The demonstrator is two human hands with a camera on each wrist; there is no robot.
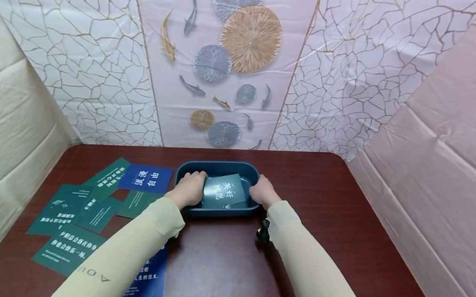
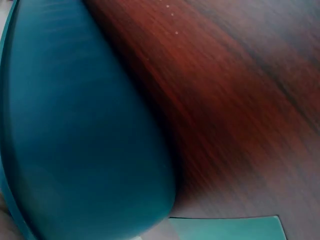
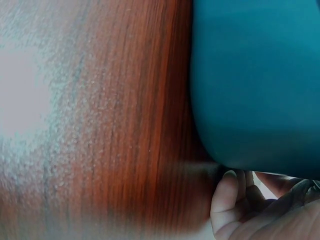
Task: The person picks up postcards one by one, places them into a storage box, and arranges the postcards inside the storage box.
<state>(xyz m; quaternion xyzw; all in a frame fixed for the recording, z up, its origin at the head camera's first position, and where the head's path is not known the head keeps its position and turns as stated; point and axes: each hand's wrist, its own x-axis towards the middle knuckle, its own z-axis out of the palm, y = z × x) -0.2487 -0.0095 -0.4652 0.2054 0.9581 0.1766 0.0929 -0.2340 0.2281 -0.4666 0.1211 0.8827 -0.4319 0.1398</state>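
Observation:
A dark blue-green plastic tray (image 1: pixel 215 212) with raised sides stands toward the back of the table. Inside it lie green cards (image 1: pixel 223 189) with white lettering. At its left end my left hand (image 1: pixel 191 189) grips the rim, fingers reaching over into the tray beside the cards. My right hand (image 1: pixel 263 192) holds the opposite end. In the right wrist view, curled fingers (image 3: pixel 225 195) show at the corner of the tray (image 3: pixel 260 90). The left wrist view is mostly the tray's outer wall (image 2: pixel 90 125), with the left hand nearly out of sight.
Several green cards (image 1: pixel 63 206) overlap on the table's left side, with a blue card (image 1: pixel 146 178) close to the tray. A larger blue sheet (image 1: pixel 150 282) lies partly under my left forearm. Patterned cloth walls (image 1: pixel 240 120) rise behind the table (image 1: pixel 348 252).

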